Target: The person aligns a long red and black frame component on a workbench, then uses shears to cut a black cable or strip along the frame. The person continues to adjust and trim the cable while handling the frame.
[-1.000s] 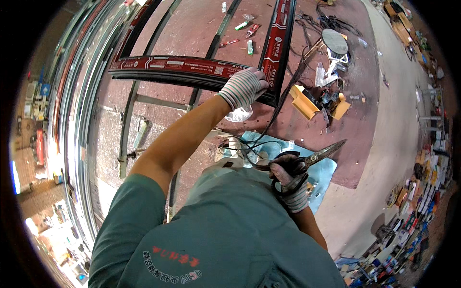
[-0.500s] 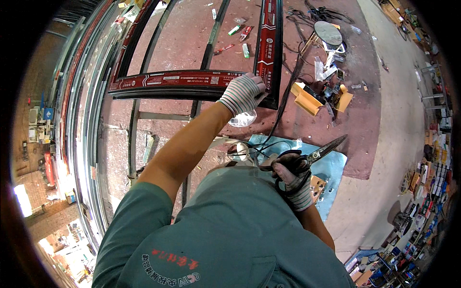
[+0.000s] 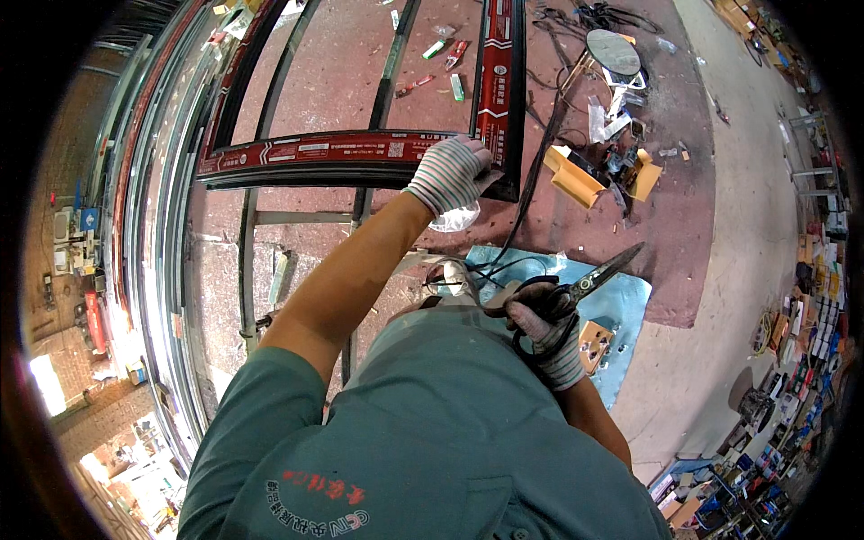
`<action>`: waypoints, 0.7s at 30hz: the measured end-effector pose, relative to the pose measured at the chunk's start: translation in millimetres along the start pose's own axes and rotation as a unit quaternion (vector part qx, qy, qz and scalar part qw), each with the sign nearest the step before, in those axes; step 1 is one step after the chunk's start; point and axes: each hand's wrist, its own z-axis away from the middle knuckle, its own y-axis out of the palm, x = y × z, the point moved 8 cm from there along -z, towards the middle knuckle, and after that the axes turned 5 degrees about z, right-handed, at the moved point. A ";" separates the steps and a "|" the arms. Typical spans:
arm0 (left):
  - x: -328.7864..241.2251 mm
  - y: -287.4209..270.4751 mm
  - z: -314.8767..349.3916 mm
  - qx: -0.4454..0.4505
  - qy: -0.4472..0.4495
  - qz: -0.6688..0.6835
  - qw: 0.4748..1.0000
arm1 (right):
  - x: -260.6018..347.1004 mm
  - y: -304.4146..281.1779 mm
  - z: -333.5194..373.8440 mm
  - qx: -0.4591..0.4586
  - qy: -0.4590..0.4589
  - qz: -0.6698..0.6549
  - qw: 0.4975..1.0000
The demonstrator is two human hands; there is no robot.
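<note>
A black window frame [image 3: 342, 148] with red printed film along its faces lies across dark metal bars in front of me. My left hand [image 3: 448, 175], in a striped knit glove, is closed over the frame's near edge by the right corner. What its fingertips do under the edge is hidden. Close to my body, my right hand [image 3: 551, 340], gloved as well, grips a pair of large scissors [image 3: 605, 274] by the dark handles. Their blades are together and point up to the right, apart from the frame.
Below the scissors a light-blue sheet [image 3: 630, 315] carries a small brown box [image 3: 594, 344]. An opened cardboard box [image 3: 574, 180], a round-topped stool [image 3: 614, 54] and black cables stand or lie right of the frame. Long metal profiles [image 3: 148, 225] run along the left.
The view has shifted slightly, and the frame sits a little further left in it. Both hands keep their holds, and the scissors have barely moved.
</note>
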 end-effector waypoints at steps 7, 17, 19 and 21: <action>25.7 4.1 -0.2 -0.009 -0.091 0.148 0.985 | -3.7 -3.6 -1.9 -0.005 0.009 -0.010 1.000; 4.2 3.4 -5.7 0.094 0.062 0.009 0.994 | -2.6 -10.7 1.8 -0.021 0.005 -0.026 0.999; -0.6 5.4 -8.9 0.124 0.090 -0.025 0.988 | -4.0 -10.5 2.1 -0.031 0.005 -0.038 0.999; 0.6 1.1 -10.1 0.094 0.066 0.034 0.993 | -4.4 -10.1 2.7 -0.044 0.002 -0.058 0.997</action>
